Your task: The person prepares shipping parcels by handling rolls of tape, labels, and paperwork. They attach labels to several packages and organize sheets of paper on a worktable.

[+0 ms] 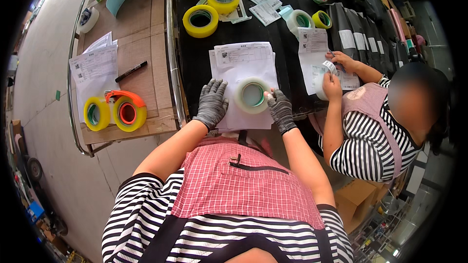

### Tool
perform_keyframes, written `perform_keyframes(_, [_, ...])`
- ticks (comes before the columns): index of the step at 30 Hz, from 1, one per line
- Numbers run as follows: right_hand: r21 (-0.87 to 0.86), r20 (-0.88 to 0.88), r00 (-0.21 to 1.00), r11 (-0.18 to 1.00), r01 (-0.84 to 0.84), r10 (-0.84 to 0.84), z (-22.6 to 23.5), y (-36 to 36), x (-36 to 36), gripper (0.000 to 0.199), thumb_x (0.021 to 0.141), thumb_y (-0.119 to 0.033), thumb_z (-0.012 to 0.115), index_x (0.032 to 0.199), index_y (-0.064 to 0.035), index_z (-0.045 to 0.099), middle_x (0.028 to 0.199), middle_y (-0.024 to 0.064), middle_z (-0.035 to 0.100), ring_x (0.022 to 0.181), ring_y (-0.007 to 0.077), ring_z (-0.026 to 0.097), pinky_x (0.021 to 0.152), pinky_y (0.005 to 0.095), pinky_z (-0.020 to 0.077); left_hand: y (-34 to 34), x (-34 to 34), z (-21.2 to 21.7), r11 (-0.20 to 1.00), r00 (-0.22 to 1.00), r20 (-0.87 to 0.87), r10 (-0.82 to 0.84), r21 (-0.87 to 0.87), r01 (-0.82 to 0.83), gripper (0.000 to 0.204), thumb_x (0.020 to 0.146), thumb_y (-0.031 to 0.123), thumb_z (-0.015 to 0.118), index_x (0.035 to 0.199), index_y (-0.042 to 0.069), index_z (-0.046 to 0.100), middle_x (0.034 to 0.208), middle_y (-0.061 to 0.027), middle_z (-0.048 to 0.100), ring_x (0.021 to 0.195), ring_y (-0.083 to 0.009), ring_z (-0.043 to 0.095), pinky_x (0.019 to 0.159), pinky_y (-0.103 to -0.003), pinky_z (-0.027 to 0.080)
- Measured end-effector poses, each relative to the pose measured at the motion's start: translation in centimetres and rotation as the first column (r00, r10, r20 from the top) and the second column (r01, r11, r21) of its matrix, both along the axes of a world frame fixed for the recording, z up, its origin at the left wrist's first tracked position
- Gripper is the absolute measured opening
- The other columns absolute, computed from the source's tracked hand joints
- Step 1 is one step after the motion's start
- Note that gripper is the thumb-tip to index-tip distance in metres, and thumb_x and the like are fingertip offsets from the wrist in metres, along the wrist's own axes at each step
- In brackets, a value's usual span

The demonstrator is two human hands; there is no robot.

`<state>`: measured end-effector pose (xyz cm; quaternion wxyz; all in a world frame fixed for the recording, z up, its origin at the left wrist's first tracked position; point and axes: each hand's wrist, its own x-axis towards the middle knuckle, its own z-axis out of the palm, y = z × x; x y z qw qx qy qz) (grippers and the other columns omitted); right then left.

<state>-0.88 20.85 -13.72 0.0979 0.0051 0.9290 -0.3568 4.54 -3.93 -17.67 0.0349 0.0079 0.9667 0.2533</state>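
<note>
On the black table in front of me lies a stack of printed paper sheets (243, 58). A wide roll of clear tape (238, 96) rests flat on the sheets. My left hand (212, 104), in a grey striped glove with bare fingertips, lies flat on the stack's left edge, fingers stretched out and holding nothing. My right hand (280, 110), gloved alike, is at the stack's right edge. Its fingers are extended, and its thumb side is against or very close to the roll's right rim; it does not grip the roll.
A co-worker (375, 131) at right handles a label roll (329, 68) over papers. Yellow tape rolls (200, 21) and labels (266, 8) lie farther back. On the left cart (146, 44) are a marker (131, 71), papers (94, 65) and an orange tape dispenser (137, 98).
</note>
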Motion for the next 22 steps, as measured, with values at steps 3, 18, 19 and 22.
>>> perform_keyframes(3, [0.112, -0.006, 1.000, 0.994, -0.010, 0.011, -0.7, -0.5, 0.7, 0.046, 0.091, -0.041, 0.061, 0.114, -0.0007, 0.064, 0.095, 0.0204, 0.069, 0.087, 0.0336, 0.067, 0.080, 0.0406, 0.0517, 0.7, 0.6, -0.4, 0.996, 0.999, 0.011, -0.036, -0.080, 0.037, 0.065, 0.087, 0.026, 0.060, 0.145, 0.008, 0.038, 0.153, -0.0161, 0.032, 0.145, -0.0328, 0.023, 0.119, -0.050, 0.016])
perform_keyframes(18, [-0.217, 0.363, 0.931, 0.969, 0.119, -0.033, 0.4, 7.3, 18.8, 0.036, 0.093, -0.027, 0.064, 0.121, -0.0035, 0.063, 0.110, 0.0113, 0.068, 0.098, 0.0192, 0.063, 0.088, 0.0314, 0.0491, 1.0, 1.0, -0.6, 0.993, 0.999, 0.009, -0.044, -0.109, 0.045, 0.066, 0.086, 0.028, 0.058, 0.146, 0.009, 0.036, 0.154, -0.0165, 0.030, 0.147, -0.0322, 0.021, 0.119, -0.050, 0.014])
perform_keyframes(19, [-0.211, 0.389, 0.921, 0.974, 0.079, 0.009, 1.6, 7.9, 21.2, 0.038, 0.093, -0.029, 0.064, 0.122, -0.0043, 0.063, 0.113, 0.0129, 0.067, 0.104, 0.0204, 0.062, 0.092, 0.0318, 0.0481, 1.0, 1.0, -0.6, 0.992, 0.999, 0.013, -0.037, -0.120, 0.039, 0.067, 0.086, 0.028, 0.058, 0.146, 0.009, 0.036, 0.154, -0.0164, 0.030, 0.147, -0.0319, 0.021, 0.120, -0.049, 0.014])
perform_keyframes(22, [-0.240, 0.382, 0.918, 0.971, -0.007, 0.101, 4.8, 9.5, 24.7, 0.036, 0.092, -0.030, 0.063, 0.118, -0.0047, 0.064, 0.111, 0.0141, 0.067, 0.102, 0.0231, 0.062, 0.090, 0.0340, 0.0483, 1.2, 1.1, -0.6, 0.989, 0.999, 0.028, -0.035, -0.141, 0.039, 0.067, 0.086, 0.028, 0.058, 0.146, 0.009, 0.035, 0.155, -0.0161, 0.029, 0.147, -0.0316, 0.021, 0.120, -0.048, 0.015])
